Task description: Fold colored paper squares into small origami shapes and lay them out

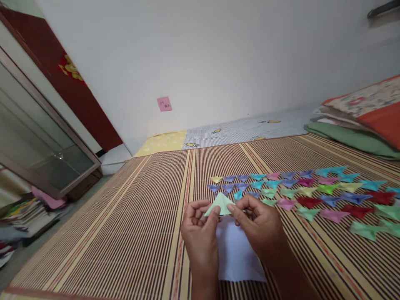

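A pale green paper folded into a triangle (221, 203) is held up with its point away from me. My left hand (201, 223) pinches its left corner between thumb and fingers. The right corner is gripped by my right hand (258, 216), thumb on top. Beneath my hands a white sheet of paper (239, 254) lies on the striped mat (140, 233). To the right, several rows of small folded paper pieces (308, 202) in blue, green, pink, red and yellow rest on the mat.
Folded bedding (353, 135) is stacked at the far right against the white wall (218, 62). A patterned cloth (231, 135) runs along the mat's back edge. On the left stand a glass-panelled cabinet (40, 129) and a pile of books (26, 212), below the mat's left edge.
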A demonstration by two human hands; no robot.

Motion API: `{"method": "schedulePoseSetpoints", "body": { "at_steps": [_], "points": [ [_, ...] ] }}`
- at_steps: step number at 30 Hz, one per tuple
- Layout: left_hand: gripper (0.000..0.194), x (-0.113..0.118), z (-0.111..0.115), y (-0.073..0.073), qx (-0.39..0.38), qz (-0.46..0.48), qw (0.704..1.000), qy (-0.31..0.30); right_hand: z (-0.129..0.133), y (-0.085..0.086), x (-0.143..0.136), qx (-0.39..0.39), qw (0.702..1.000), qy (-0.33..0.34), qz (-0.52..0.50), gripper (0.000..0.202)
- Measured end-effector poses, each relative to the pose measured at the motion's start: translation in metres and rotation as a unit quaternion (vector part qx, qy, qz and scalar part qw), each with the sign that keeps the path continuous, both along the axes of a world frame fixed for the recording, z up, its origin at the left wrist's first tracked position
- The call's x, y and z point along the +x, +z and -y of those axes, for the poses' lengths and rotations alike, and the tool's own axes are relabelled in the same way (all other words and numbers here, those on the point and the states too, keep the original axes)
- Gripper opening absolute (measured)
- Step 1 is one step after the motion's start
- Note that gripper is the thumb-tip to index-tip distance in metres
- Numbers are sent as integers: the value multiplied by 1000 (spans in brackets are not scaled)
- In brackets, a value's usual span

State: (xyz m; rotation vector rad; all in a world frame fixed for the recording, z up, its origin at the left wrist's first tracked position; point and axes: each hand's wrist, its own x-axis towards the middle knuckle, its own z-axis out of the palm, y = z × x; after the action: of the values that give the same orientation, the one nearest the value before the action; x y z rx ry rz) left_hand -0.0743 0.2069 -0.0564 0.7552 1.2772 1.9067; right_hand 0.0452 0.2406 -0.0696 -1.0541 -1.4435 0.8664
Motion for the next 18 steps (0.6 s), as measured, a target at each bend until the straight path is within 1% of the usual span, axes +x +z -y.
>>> {"method": "schedulePoseSetpoints", "body": {
  "at_steps": [2, 3, 5, 8, 11, 14, 18],
  "points": [
    [37, -3, -1, -1, -10, 18, 999, -39, 1, 1, 0, 6, 1000, -3, 7, 32],
    [36, -4, -1, -2, -18, 18, 998, -59, 1, 1, 0, 9, 1000, -2, 13, 32],
    [27, -6, -2, -3, -37, 5, 996, -84, 2, 2, 0, 17, 999, -3, 31, 31],
    [19, -7, -1, -4, -48, -19, 995, -85, 3, 3, 0, 38, 998, -5, 49, 26],
    [17, -9, 0, -5, -48, -38, 994, -86, 4, 4, -1, 49, 998, 16, 47, 22],
    [18, -10, 1, -5, -48, -44, 993, -97, 4, 5, -1, 54, 997, 26, 46, 23],
    [23, -10, 2, -3, -55, -55, 991, -107, 5, 6, 0, 65, 996, 8, 53, 24]
  ]
}}
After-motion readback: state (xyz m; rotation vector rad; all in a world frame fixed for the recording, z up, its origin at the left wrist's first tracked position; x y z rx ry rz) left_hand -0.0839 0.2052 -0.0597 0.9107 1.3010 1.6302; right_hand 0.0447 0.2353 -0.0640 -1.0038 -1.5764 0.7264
